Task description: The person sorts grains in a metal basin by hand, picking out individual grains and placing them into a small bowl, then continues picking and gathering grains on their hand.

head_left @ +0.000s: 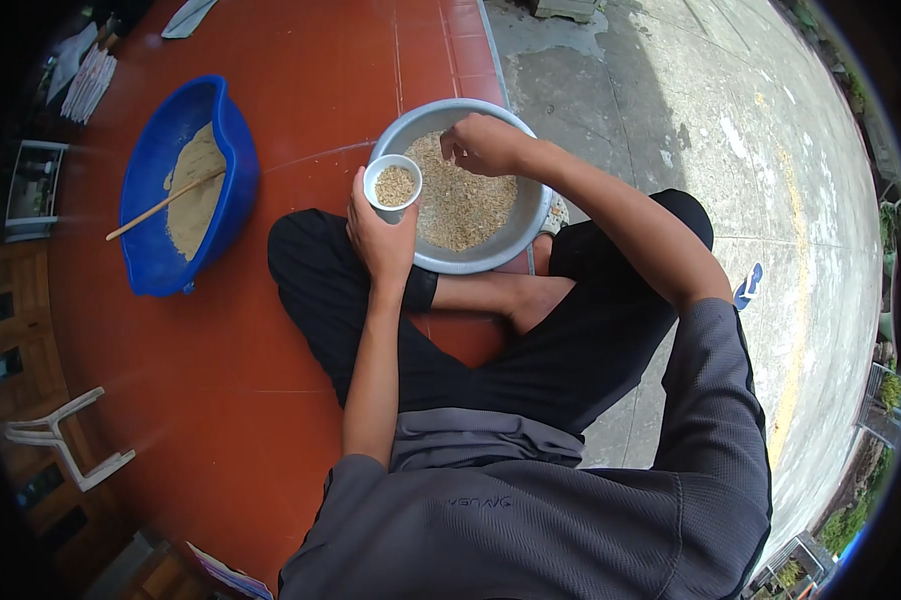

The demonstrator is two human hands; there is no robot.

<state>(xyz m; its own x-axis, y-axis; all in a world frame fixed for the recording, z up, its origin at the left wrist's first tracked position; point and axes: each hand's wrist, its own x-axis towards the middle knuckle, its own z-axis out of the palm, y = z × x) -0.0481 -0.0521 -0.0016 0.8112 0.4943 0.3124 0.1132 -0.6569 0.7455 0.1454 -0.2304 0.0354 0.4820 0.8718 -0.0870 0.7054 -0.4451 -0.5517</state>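
My left hand (pixel 382 238) is wrapped round a small white cup (pixel 392 208), held over the near left rim of a grey metal basin (pixel 470 265). Pale, flaky grain (pixel 394 184) fills much of the cup. More of the same-looking grain (pixel 467 212) covers the basin's bottom. Over the far side of the basin, my right hand (pixel 488 146) has its fingers curled down and pressed together. Whatever those fingertips may hold is hidden or too small to make out. The basin stands on the red floor in front of my crossed legs.
A blue plastic tub (pixel 238 190) with tan powder (pixel 196 165) and a wooden stick (pixel 150 217) stands to the left on the red tiled floor (pixel 240 380). Concrete ground (pixel 710 150) lies to the right, with a blue-and-white sandal (pixel 748 287) on it.
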